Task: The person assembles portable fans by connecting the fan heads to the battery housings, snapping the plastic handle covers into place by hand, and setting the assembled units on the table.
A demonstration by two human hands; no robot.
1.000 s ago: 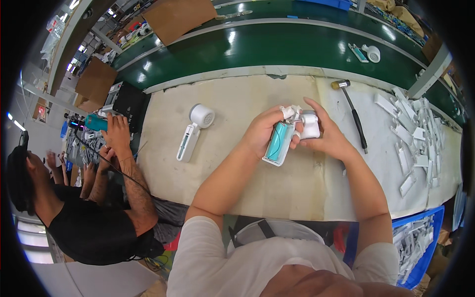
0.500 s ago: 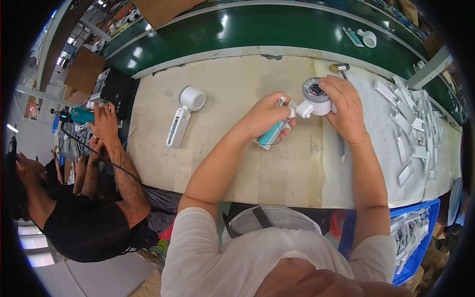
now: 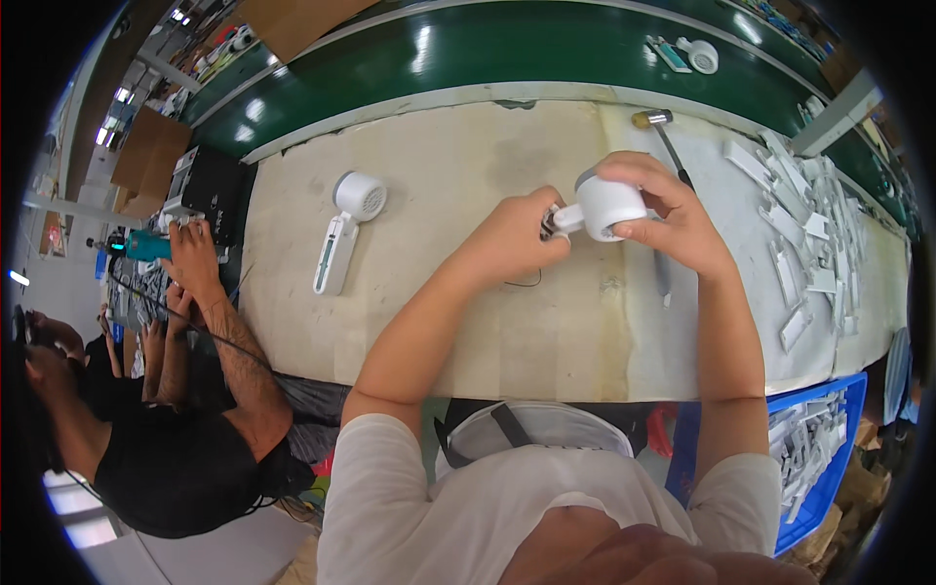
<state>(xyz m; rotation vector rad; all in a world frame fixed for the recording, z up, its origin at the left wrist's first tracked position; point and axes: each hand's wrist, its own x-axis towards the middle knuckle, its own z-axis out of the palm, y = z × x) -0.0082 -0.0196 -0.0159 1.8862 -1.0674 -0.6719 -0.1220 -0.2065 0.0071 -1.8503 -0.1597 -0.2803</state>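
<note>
Between my two hands is a white handheld fan point(image 3: 606, 203) with a round, cup-shaped head and part of its grille showing. My right hand point(image 3: 678, 214) grips the head, thumb underneath and fingers over the top. Closed around the handle end is my left hand point(image 3: 515, 236); it hides most of the handle, and a thin dark wire hangs below it. Small inner parts show at the neck beside the left thumb. A second white handheld fan point(image 3: 359, 198) lies on the worktable point(image 3: 429, 331) to the left, its handle toward me.
A small hammer point(image 3: 651, 119) lies beyond my right hand. White plastic handle shells point(image 3: 807, 229) are piled at the right, above a blue bin point(image 3: 846, 419) of similar parts. Another fan point(image 3: 698, 57) sits on the green conveyor. At left, a co-worker's hand point(image 3: 193, 255) is at a teal power screwdriver point(image 3: 148, 246).
The fan has been turned over in my hands: its open head with dark insides faced up before, and now the white outer side shows. The teal inside of the handle is now hidden.
</note>
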